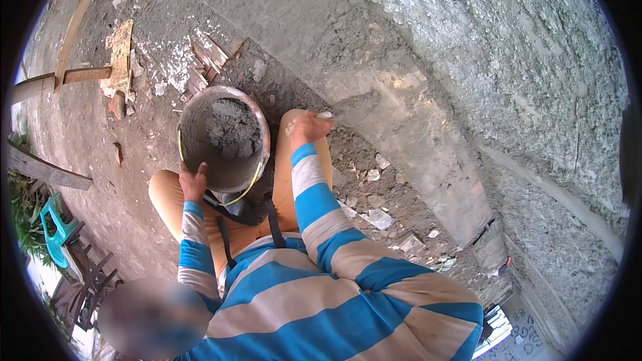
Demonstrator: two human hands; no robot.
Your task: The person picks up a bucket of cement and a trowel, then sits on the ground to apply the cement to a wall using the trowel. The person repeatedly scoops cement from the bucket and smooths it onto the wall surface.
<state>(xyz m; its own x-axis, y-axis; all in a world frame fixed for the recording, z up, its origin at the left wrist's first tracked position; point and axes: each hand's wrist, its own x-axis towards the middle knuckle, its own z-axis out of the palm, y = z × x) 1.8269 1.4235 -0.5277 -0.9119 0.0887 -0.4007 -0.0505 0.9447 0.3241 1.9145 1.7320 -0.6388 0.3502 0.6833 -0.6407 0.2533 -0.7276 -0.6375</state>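
Grey mortar-like mix (234, 127) sits in bucket (263, 126), left of trowel (358, 104). Left hand (193, 181) pinches bucket's near rim; right hand (309, 127) curls tightly round trowel handle. Blade lies over grey strip (394, 120) along foot of wall (535, 60); contact hard to tell. Step seems to be smoothing strip, 1 hand steadying bucket. Next move likely calls for flat blade, even pressure.

Mortar (231, 124) between nine and ten o'clock looks coarse, lumpy and matt. At ten, the wooden plank (87, 74) is dull; at two, the wall (535, 60) is rough. Toward six, the person's shirt (287, 301) is matt cloth.
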